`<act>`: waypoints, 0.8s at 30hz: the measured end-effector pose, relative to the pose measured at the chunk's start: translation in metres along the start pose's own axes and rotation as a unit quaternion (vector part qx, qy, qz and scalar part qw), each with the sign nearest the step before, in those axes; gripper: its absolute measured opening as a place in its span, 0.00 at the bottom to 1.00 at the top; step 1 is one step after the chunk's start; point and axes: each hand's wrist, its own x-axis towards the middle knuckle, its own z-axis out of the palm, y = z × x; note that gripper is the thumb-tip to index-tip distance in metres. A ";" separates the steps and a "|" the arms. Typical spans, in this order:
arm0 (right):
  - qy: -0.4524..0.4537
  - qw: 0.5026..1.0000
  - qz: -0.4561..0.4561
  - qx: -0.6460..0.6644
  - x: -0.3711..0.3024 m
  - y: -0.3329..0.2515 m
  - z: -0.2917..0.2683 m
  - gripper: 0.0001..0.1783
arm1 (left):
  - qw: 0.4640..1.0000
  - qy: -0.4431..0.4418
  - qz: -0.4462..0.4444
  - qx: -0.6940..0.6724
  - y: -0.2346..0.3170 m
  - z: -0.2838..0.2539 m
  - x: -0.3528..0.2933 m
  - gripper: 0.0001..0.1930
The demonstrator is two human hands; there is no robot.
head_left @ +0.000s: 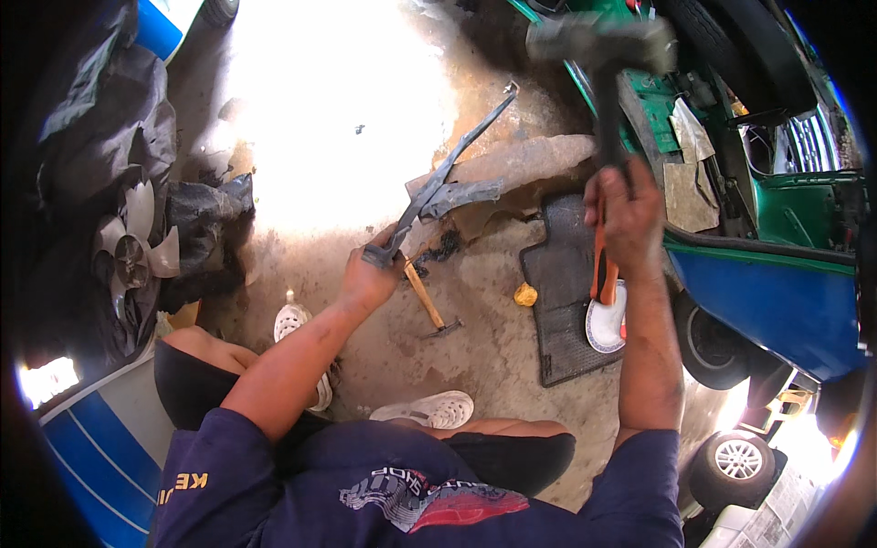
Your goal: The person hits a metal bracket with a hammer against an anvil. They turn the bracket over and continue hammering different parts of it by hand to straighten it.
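Note:
My left hand point(370, 274) grips the near end of a long grey metal bracket point(448, 178), which slants up and away over the concrete floor point(493, 338). My right hand point(626, 215) is raised and closed around the dark handle of a heavy hammer point(598, 41), whose blurred head is high near the top of the view. A small wooden-handled hammer point(427, 301) lies on the floor just below the bracket, beside my left hand.
A black rubber mat point(562, 301) lies to the right with an orange-handled tool point(603, 274) and a white dish on it. A green and blue vehicle point(776, 274) stands at right. A white fan and dark covers point(137, 237) sit at left. My white sandals point(429, 409) rest below.

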 end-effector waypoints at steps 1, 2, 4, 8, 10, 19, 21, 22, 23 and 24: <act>0.004 0.998 -0.041 0.041 0.010 -0.012 0.004 0.13 | 1.000 0.003 0.002 0.002 -0.006 0.001 0.001 0.30; 0.011 0.993 -0.083 0.078 0.018 -0.027 0.009 0.13 | 1.000 0.005 0.010 0.001 -0.006 0.002 0.002 0.30; 0.013 0.988 -0.113 0.106 0.029 -0.026 0.015 0.13 | 1.000 0.001 0.003 0.007 -0.005 0.002 0.001 0.30; -0.028 0.991 -0.063 -0.113 0.027 0.076 0.039 0.15 | 1.000 -0.009 -0.023 -0.011 0.010 -0.002 -0.002 0.27; -0.109 0.942 -0.002 -0.317 0.017 0.129 0.045 0.16 | 0.999 0.039 0.034 0.000 -0.002 0.010 0.005 0.25; -0.006 0.980 0.200 -0.010 -0.037 0.068 0.030 0.15 | 0.992 0.112 0.012 0.058 -0.015 -0.026 -0.020 0.25; 0.021 0.982 0.185 0.026 -0.043 0.060 0.030 0.13 | 0.992 0.116 0.045 0.002 -0.007 -0.022 -0.025 0.26; 0.035 0.982 0.183 0.042 -0.047 0.055 0.029 0.12 | 0.992 0.111 0.061 -0.027 -0.003 -0.019 -0.028 0.26; 0.030 0.985 0.166 0.043 -0.047 0.049 0.027 0.10 | 0.993 0.072 0.057 -0.074 0.001 -0.019 -0.027 0.29; 0.040 0.988 0.145 0.046 -0.045 0.042 0.025 0.10 | 0.998 0.036 0.041 -0.029 0.005 -0.019 -0.023 0.28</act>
